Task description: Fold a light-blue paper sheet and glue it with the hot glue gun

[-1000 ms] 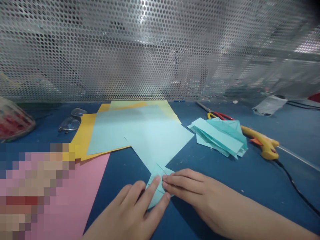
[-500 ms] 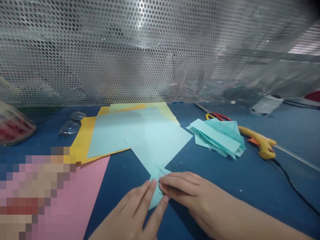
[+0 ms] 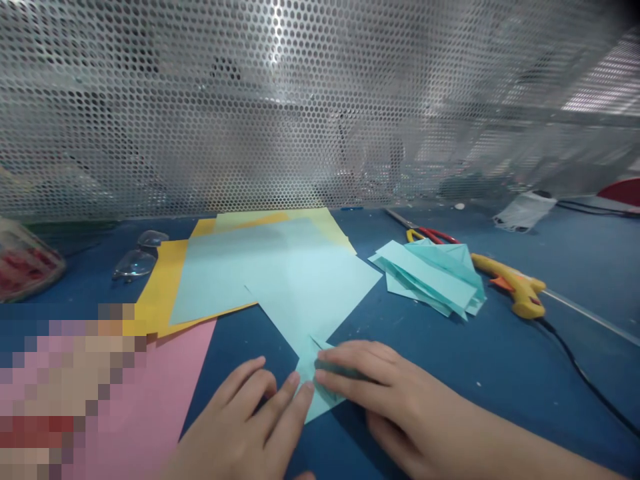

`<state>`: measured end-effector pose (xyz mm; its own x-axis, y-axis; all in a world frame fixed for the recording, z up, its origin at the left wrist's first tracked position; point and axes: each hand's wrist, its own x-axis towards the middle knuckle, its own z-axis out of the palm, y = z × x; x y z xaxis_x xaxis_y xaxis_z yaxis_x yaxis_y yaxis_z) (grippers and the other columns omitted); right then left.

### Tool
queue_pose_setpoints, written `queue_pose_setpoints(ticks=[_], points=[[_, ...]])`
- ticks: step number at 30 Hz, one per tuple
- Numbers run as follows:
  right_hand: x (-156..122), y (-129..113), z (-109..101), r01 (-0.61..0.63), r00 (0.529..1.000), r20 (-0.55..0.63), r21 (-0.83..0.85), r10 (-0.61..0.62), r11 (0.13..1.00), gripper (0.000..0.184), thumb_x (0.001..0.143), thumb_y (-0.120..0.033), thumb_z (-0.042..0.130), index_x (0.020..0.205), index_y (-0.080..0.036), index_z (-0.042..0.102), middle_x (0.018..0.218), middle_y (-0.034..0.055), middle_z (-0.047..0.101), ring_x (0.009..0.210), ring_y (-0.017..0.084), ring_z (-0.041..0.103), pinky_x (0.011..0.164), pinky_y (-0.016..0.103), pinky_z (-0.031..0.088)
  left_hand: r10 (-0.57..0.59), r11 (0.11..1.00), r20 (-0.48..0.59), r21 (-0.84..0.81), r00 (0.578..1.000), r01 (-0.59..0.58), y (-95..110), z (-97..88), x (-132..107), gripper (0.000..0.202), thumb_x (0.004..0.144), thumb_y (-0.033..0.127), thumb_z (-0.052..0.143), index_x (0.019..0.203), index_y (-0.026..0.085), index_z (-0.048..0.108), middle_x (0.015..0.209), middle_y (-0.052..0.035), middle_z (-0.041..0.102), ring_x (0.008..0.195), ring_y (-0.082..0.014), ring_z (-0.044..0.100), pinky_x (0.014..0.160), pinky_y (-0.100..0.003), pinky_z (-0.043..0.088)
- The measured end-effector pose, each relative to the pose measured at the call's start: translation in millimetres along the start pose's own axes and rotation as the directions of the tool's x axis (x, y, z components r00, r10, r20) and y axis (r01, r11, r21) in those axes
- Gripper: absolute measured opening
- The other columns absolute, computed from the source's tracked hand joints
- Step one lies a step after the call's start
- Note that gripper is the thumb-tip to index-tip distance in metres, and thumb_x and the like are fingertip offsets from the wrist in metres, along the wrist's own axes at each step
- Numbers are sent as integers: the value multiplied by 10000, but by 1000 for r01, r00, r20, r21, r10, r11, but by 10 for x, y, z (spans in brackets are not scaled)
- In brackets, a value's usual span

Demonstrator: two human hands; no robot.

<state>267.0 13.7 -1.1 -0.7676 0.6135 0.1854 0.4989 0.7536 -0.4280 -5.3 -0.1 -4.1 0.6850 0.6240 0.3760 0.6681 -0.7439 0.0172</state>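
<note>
A small folded piece of light blue paper point(image 3: 325, 405) lies on the table close in front of me, at the lower tip of a larger light blue sheet point(image 3: 305, 300). My right hand point(image 3: 370, 380) is on it from the right, fingers pressed down over its folded edge; part of the paper is hidden under them. From the left, my left hand point(image 3: 260, 407) has its fingers spread, index and middle fingertips touching the paper's left edge and the other fingers just above the blue table.
Yellow sheets point(image 3: 165, 280) and a pink sheet point(image 3: 165, 380) lie left, with eyeglasses point(image 3: 135, 263) beyond. Folded turquoise papers point(image 3: 430, 277), scissors point(image 3: 420, 230) and a yellow glue gun point(image 3: 523, 290) with a cord lie right. Perforated mesh point(image 3: 300, 120) stands behind. A blurred-out patch covers the lower left.
My left fingers have spread and shifted left, off the top of the folded paper. My right fingers have parted slightly on it, and the paper's lower corner has swung rightward.
</note>
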Motion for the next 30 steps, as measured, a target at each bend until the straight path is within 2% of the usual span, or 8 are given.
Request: queue_pose_setpoints(ticks=[4,10,15,19,21,23,27,30], points=[[12,-15,-3,-41,991,-129,30,44,999,462,1003,-41,466,1350,-196,728,1342,193,700,1268,288,648,1039,504,576,-27,998,15,-56,1000,28,-75,-58,-33,405,1039,403,578,1405,266,680,1207,-47,808,1181,-281,717,1092,-379,567],[50,10,-74,12,977,-214,79,5,997,374,951,-18,598,1180,-257,772,1201,89,742,1017,171,695,868,284,616,-52,997,28,-55,998,54,-88,-86,104,538,1016,555,613,1491,302,635,1364,-77,757,1373,-340,625,1121,-460,558],[-9,158,-245,61,927,-369,-10,-60,998,405,999,-14,543,1199,-291,760,940,-3,769,838,135,710,786,242,593,-38,998,34,-53,999,40,-156,-60,123,556,1032,531,624,1545,321,590,1492,-76,694,1445,-330,588,1145,-468,547],[-152,325,-505,-263,760,-638,-133,121,956,237,1047,-160,616,1178,-310,745,1036,36,779,834,209,726,680,317,580,48,999,157,-4,986,-48,-274,-52,52,569,1069,434,609,1616,326,500,1654,-64,540,1476,-291,578,1111,-442,581],[-238,452,-630,-439,651,-729,-136,210,888,167,1063,-240,645,1198,-276,737,854,28,740,603,194,609,527,324,499,94,994,225,34,970,-105,-318,-54,34,598,1090,430,581,1657,320,430,1706,-67,446,1489,-300,562,1065,-461,609],[-325,629,-708,-540,599,-754,-133,269,831,179,1064,-285,662,1219,-248,743,643,-29,622,451,160,457,408,301,383,117,989,255,61,960,-137,-342,-61,33,620,1093,428,572,1677,325,391,1714,-83,409,1483,-328,558,1026,-491,625],[-463,1028,-690,-624,589,-751,-189,298,758,192,1054,-375,700,1124,-200,737,1041,43,742,736,156,672,639,307,581,143,983,251,74,957,-167,-354,-90,31,644,1053,375,620,1664,340,421,1691,-120,442,1437,-358,605,1019,-528,624],[-488,1123,-619,-673,552,-792,-237,262,701,216,1045,-396,689,1174,-232,743,1336,151,663,1206,350,653,998,625,555,146,985,242,50,959,-163,-354,-101,12,670,1029,368,646,1662,327,428,1691,-123,448,1438,-359,607,1047,-551,606]])
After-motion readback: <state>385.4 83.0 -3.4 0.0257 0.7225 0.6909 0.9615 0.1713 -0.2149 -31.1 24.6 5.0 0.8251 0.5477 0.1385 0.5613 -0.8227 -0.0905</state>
